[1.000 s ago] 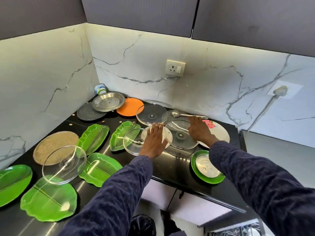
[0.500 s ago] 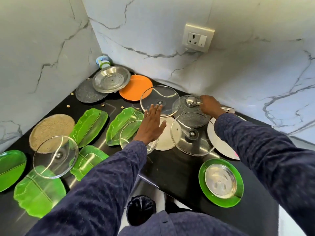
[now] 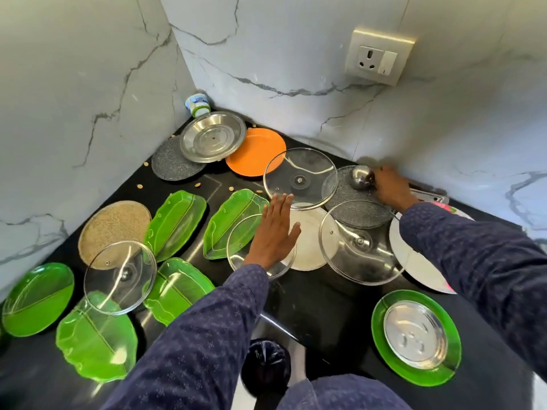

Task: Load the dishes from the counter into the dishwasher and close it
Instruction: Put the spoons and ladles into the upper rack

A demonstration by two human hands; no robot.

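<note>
- 2 hands are out over a crowded black table (image 3: 310,318): the left hand (image 3: 273,235) lies flat, fingers straight and near together, on a small glass lid (image 3: 245,247), its fingertips reaching the far glass lid (image 3: 300,180).
- The right hand (image 3: 390,189) curls its fingers round the handle of a steel ladle (image 3: 361,176), whose bowl rests on a speckled grey plate (image 3: 355,208) by the wall.
- Lifting the ladle carelessly could knock the near glass lid (image 3: 361,242), which overlaps that plate and a white plate (image 3: 307,241); glass sliding on glass looks likely to clatter or chip.
- Pressing the small lid may skid it across the green leaf plate (image 3: 228,214) under it.
- Around them lie more leaf plates, an orange plate (image 3: 254,149), a steel plate (image 3: 213,137), and a green plate (image 3: 381,329) carrying a steel dish (image 3: 416,334).
- No dishwasher shows, so every dish waits on the table.
</note>
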